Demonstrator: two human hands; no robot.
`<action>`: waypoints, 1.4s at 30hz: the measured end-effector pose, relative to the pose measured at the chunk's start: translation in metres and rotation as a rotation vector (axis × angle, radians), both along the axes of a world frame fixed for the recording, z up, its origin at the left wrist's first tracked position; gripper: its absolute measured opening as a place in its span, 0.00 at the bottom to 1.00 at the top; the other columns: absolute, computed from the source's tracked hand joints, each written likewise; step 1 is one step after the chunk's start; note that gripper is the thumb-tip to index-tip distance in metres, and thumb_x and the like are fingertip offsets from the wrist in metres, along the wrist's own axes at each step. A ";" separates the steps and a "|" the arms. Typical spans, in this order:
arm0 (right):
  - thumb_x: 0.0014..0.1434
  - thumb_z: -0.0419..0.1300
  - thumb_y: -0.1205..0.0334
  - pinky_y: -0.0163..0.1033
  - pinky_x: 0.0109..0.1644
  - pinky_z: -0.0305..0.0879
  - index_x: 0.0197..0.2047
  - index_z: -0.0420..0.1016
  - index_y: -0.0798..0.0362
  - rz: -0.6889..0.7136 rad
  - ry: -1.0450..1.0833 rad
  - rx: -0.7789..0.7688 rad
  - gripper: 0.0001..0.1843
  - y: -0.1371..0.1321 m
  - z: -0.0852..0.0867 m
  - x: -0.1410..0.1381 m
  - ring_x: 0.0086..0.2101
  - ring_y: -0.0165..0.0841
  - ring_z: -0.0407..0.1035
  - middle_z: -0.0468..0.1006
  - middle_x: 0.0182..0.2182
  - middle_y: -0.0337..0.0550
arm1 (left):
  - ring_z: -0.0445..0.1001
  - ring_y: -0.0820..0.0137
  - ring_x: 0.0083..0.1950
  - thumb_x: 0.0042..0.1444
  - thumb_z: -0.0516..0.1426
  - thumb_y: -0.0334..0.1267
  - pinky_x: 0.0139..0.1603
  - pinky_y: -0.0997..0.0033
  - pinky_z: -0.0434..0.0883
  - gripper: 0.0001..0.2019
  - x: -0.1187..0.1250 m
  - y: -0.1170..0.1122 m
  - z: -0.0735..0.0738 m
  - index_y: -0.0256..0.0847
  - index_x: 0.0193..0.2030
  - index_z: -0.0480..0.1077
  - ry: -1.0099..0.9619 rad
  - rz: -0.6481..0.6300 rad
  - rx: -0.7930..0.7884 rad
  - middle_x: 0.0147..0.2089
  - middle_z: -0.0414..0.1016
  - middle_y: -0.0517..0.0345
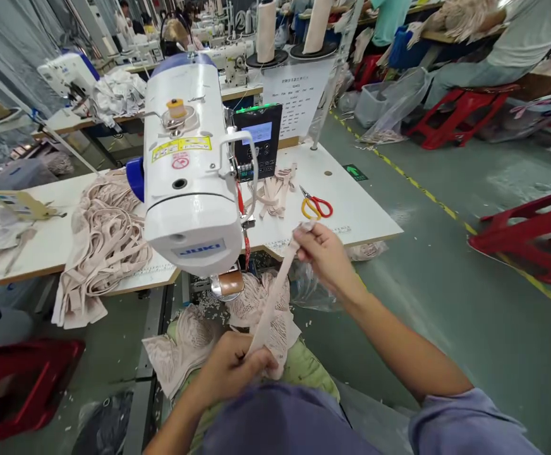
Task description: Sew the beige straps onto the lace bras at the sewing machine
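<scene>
My left hand point(235, 366) pinches the lower end of a beige fabric strap point(275, 294), close to my lap. Higher up and to the right, my right hand point(320, 253) grips the strap's other end, so it runs slanting between the two. Behind and below the strap lie beige lace bra cups point(187, 344), resting over a green cloth point(311, 366) on my lap. Whether the strap is joined to the lace piece cannot be made out. The white sewing machine point(193, 170) stands ahead, left of my right hand.
Red-and-yellow scissors point(316, 205) lie on the white table point(365, 208), near short beige strips point(275, 193). A heap of beige straps point(109, 234) hangs over the table's left edge. Red stools point(531, 237) stand on the floor. A seated person point(522, 50) is at the back right.
</scene>
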State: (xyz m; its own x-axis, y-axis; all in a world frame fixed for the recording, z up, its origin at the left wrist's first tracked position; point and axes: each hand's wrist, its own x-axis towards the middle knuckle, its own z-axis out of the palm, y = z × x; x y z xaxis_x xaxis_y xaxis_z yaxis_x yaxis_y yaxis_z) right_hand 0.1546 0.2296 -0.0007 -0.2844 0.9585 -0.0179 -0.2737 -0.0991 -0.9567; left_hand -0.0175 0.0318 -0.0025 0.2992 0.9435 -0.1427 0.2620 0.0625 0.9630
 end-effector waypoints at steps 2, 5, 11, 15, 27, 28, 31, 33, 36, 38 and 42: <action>0.50 0.70 0.46 0.26 0.22 0.57 0.33 0.72 0.52 0.014 0.085 -0.105 0.19 -0.001 -0.011 -0.001 0.21 0.21 0.58 0.71 0.25 0.34 | 0.70 0.71 0.27 0.68 0.47 0.50 0.32 0.72 0.66 0.24 -0.004 0.003 0.000 0.38 0.36 0.80 -0.039 0.056 -0.018 0.30 0.80 0.54; 0.48 0.67 0.36 0.30 0.25 0.60 0.35 0.76 0.54 0.488 0.037 -0.303 0.28 -0.037 -0.031 -0.005 0.25 0.24 0.62 0.74 0.29 0.40 | 0.67 0.72 0.26 0.68 0.47 0.50 0.30 0.72 0.65 0.25 0.001 0.012 0.003 0.38 0.39 0.81 -0.066 0.143 -0.052 0.32 0.80 0.53; 0.57 0.63 0.40 0.31 0.25 0.57 0.41 0.77 0.54 0.640 -0.028 -0.322 0.24 -0.078 -0.034 -0.012 0.21 0.25 0.58 0.66 0.21 0.33 | 0.74 0.66 0.33 0.66 0.50 0.44 0.36 0.70 0.71 0.18 0.014 0.026 0.015 0.38 0.46 0.79 -0.082 0.166 0.050 0.34 0.79 0.53; 0.55 0.65 0.43 0.32 0.27 0.62 0.33 0.74 0.53 0.233 0.032 -0.232 0.20 -0.041 -0.020 -0.023 0.24 0.27 0.64 0.73 0.25 0.37 | 0.78 0.65 0.47 0.63 0.52 0.30 0.48 0.70 0.72 0.15 -0.006 0.028 0.002 0.41 0.53 0.74 0.248 0.320 0.478 0.46 0.80 0.51; 0.54 0.67 0.52 0.33 0.29 0.66 0.37 0.71 0.53 0.602 -0.108 -0.113 0.15 -0.013 -0.022 -0.044 0.25 0.27 0.70 0.75 0.27 0.36 | 0.75 0.65 0.44 0.64 0.55 0.40 0.41 0.69 0.72 0.12 -0.039 0.029 -0.011 0.44 0.49 0.78 0.702 0.636 0.361 0.43 0.72 0.50; 0.54 0.66 0.52 0.33 0.29 0.66 0.37 0.71 0.53 0.618 -0.115 -0.106 0.15 -0.011 -0.022 -0.045 0.25 0.27 0.70 0.75 0.26 0.36 | 0.75 0.65 0.43 0.65 0.55 0.40 0.41 0.69 0.72 0.12 -0.045 0.028 -0.011 0.45 0.50 0.77 0.662 0.591 0.325 0.43 0.73 0.51; 0.55 0.65 0.52 0.32 0.28 0.65 0.36 0.71 0.54 0.632 -0.157 -0.089 0.14 -0.009 -0.022 -0.047 0.24 0.28 0.70 0.74 0.23 0.36 | 0.76 0.66 0.44 0.66 0.53 0.41 0.42 0.71 0.71 0.15 -0.067 0.027 -0.015 0.48 0.57 0.73 0.526 0.395 0.220 0.48 0.78 0.52; 0.56 0.65 0.51 0.33 0.29 0.66 0.35 0.71 0.54 0.619 -0.190 -0.077 0.14 -0.010 -0.021 -0.048 0.24 0.29 0.71 0.75 0.23 0.36 | 0.77 0.66 0.42 0.66 0.52 0.43 0.39 0.72 0.71 0.17 -0.081 0.027 -0.017 0.49 0.60 0.70 0.468 0.280 0.165 0.51 0.78 0.52; 0.55 0.65 0.52 0.35 0.31 0.68 0.34 0.69 0.53 0.587 -0.226 -0.063 0.14 -0.013 -0.017 -0.051 0.26 0.30 0.71 0.75 0.24 0.36 | 0.73 0.71 0.28 0.66 0.52 0.46 0.29 0.75 0.68 0.20 -0.086 0.026 -0.016 0.49 0.62 0.68 0.425 0.234 0.074 0.45 0.80 0.53; 0.55 0.65 0.53 0.35 0.31 0.68 0.34 0.69 0.52 0.562 -0.232 -0.049 0.13 -0.014 -0.015 -0.052 0.26 0.30 0.71 0.74 0.24 0.36 | 0.67 0.74 0.23 0.66 0.52 0.47 0.25 0.76 0.65 0.21 -0.078 0.023 -0.012 0.47 0.62 0.68 0.371 0.310 0.003 0.38 0.80 0.54; 0.54 0.65 0.54 0.36 0.30 0.68 0.36 0.69 0.52 0.521 -0.232 -0.004 0.13 -0.013 -0.016 -0.055 0.25 0.30 0.69 0.73 0.23 0.35 | 0.64 0.74 0.22 0.65 0.52 0.50 0.23 0.77 0.62 0.20 -0.049 0.018 0.002 0.43 0.58 0.70 0.144 0.545 -0.166 0.27 0.74 0.60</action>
State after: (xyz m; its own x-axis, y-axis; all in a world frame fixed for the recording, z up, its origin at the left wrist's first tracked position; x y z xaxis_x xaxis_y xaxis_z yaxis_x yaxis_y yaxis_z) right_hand 0.0993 0.2165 -0.0167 -0.7074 0.6928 -0.1400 0.0297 -0.1688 -0.9852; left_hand -0.0667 0.0500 -0.0001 -0.2561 0.9173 -0.3051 0.2770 0.3720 0.8859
